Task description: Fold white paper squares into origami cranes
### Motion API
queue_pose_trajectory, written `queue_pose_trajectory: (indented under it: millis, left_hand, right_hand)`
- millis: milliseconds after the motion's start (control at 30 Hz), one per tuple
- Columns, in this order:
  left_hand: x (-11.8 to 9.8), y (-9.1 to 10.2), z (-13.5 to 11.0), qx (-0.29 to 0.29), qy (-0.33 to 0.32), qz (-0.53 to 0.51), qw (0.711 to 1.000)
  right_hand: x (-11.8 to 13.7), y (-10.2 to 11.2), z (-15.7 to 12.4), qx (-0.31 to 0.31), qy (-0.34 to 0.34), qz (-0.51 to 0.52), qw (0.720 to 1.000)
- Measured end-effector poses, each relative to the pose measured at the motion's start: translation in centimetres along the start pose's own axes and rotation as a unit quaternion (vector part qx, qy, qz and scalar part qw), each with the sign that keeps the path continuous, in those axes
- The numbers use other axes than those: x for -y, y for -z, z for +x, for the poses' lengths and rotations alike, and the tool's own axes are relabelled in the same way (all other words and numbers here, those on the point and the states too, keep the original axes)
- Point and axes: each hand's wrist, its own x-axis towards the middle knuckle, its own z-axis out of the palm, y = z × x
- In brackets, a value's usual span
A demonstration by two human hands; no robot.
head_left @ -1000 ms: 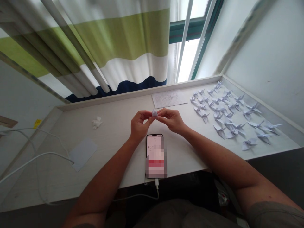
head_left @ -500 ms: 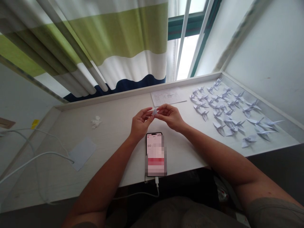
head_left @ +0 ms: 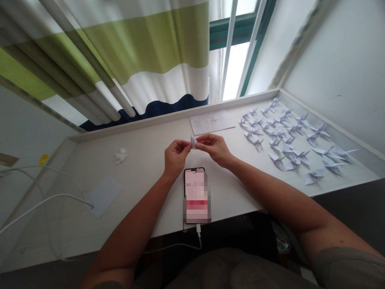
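Both my hands are raised just above the white desk (head_left: 144,168) and meet over a small folded piece of pale paper (head_left: 193,141). My left hand (head_left: 175,155) pinches its left side with thumb and fingertips. From the right, my right hand (head_left: 214,147) pinches the same piece, its fingers curled. A phone (head_left: 196,195) lies flat on the desk directly below my hands, its screen lit.
Several folded paper cranes (head_left: 284,138) are spread over the desk's right part. A printed sheet (head_left: 211,122) lies at the back, a crumpled scrap (head_left: 120,155) and a blank paper square (head_left: 104,195) at the left. White cables (head_left: 45,200) run across the left side.
My hands have stayed together on the folded paper, with small finger shifts; the left fingers are now closed tighter on it. The view has drifted slightly.
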Motion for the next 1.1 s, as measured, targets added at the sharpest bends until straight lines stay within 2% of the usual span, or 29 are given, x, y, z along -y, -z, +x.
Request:
queue_pose_trajectory:
  millis: [167, 367, 567, 800, 1000, 1100]
  left_hand:
    - [-0.36, -0.25, -0.71, -0.002, -0.022, 0.039, 0.999]
    - [-0.78, -0.27, -0.83, 0.055, -0.025, 0.026, 0.998]
    - [-0.25, -0.12, -0.37, 0.036, -0.013, 0.007, 0.999]
    - [-0.39, -0.33, -0.41, -0.008, 0.011, -0.004, 1.0]
    - [-0.26, -0.26, -0.24, 0.007, 0.043, -0.04, 0.998]
    - [-0.12, -0.28, -0.08, 0.015, 0.073, -0.077, 0.994]
  right_hand:
    - [0.0, -0.11, 0.03, -0.019, -0.003, -0.003, 1.0]
    - [-0.06, 0.09, 0.1, -0.014, -0.001, -0.015, 1.0]
    - [-0.16, 0.2, 0.16, -0.005, -0.005, -0.014, 1.0]
    - [-0.25, 0.09, 0.15, -0.034, 0.016, -0.026, 0.999]
    - [-0.45, -0.22, 0.13, -0.051, 0.035, -0.016, 0.998]
    - [-0.25, -0.28, 0.04, -0.034, 0.03, -0.006, 0.999]
